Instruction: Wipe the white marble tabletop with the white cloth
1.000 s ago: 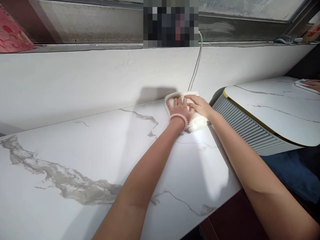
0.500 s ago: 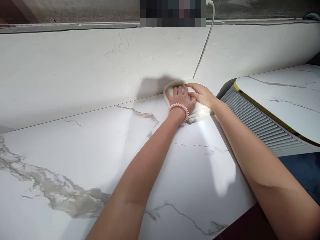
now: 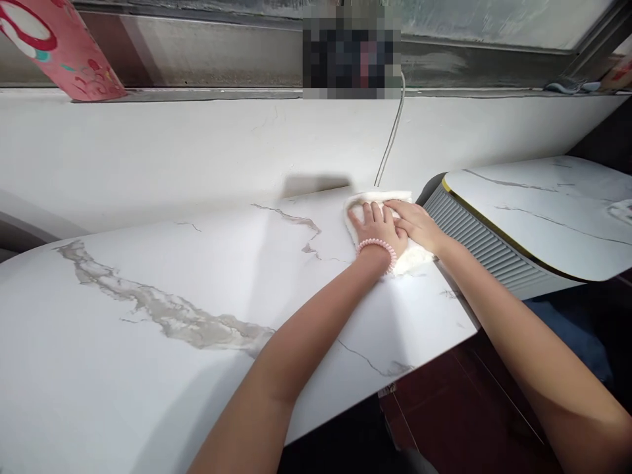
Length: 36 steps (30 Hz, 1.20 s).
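Note:
A white fluffy cloth (image 3: 413,259) lies flat at the far right corner of the white marble-patterned tabletop (image 3: 212,270), close to the wall. My left hand (image 3: 376,226) presses on it, palm down with the fingers spread, and a pink coiled band (image 3: 378,243) circles that wrist. Beside it, my right hand (image 3: 419,226) lies on the cloth too, fingers stretched out toward the left and touching the left hand. Neither hand is curled round the cloth; the part beneath the palms is hidden.
Behind the table runs a white wall (image 3: 197,145), with a thin cable (image 3: 389,148) hanging down it. A pink patterned box-like item (image 3: 89,59) stands on the ledge at upper left. To the right is a second marble-patterned table (image 3: 548,194) with a ribbed side (image 3: 486,237).
The view has tilted up and shifted, bringing the window, the pink item and the table's front edge into sight. Both hands stay flat on the cloth, which remains near the same corner.

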{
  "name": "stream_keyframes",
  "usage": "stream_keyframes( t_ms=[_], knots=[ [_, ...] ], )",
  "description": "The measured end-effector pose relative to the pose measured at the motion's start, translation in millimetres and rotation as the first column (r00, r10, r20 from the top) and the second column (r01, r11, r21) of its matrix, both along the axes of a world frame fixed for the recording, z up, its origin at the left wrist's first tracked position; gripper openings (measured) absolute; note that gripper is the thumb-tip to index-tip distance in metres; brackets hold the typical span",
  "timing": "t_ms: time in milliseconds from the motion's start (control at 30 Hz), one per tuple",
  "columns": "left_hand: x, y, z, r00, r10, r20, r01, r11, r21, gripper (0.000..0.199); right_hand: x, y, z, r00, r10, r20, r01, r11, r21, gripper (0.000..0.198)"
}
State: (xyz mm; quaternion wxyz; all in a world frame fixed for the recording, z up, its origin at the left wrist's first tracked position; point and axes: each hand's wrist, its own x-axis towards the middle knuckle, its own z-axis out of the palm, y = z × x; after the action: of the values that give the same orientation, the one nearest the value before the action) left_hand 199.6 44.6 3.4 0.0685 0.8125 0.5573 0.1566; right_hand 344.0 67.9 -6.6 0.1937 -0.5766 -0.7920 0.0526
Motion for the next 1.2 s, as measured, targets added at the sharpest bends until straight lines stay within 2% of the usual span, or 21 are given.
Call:
stream_keyframes(
  t_ms=[100, 267, 467, 633, 767, 900, 1200],
  knots=[
    [3, -28, -1.5, 1.000, -0.030, 0.009, 0.030, 0.999, 0.027, 0.061, 4, -33, 0, 1.000, -0.021, 0.003, 0.021, 1.000, 0.003, 0.050],
    [-3, -66, -2.7, 0.995, -0.101, -0.019, 0.101, 0.995, -0.002, 0.063, 0, -82, 3, 0.999, -0.037, 0.026, 0.037, 0.999, 0.015, 0.051],
    [-38, -107, -6.6, 0.984, -0.176, -0.020, 0.177, 0.982, 0.067, 0.063, -28, -129, 3, 0.999, -0.006, 0.035, 0.005, 0.999, 0.039, 0.049],
    [-68, -121, -6.9, 0.981, -0.195, -0.017, 0.196, 0.979, 0.059, 0.062, -56, -144, 2, 0.999, 0.009, 0.033, -0.011, 0.997, 0.074, 0.047],
    [-82, -118, -6.3, 0.982, -0.186, -0.030, 0.187, 0.982, 0.033, 0.063, -71, -137, 2, 0.999, 0.034, 0.025, -0.036, 0.996, 0.081, 0.046],
    [-94, -103, -6.4, 0.986, -0.162, -0.047, 0.163, 0.987, 0.004, 0.062, -85, -119, 2, 0.999, 0.044, 0.010, -0.045, 0.996, 0.083, 0.045],
    [-123, -19, 1.2, 0.981, -0.191, -0.042, 0.188, 0.979, -0.072, 0.061, -117, -39, 0, 0.999, -0.029, -0.045, 0.032, 0.997, 0.071, 0.042]
  ],
)
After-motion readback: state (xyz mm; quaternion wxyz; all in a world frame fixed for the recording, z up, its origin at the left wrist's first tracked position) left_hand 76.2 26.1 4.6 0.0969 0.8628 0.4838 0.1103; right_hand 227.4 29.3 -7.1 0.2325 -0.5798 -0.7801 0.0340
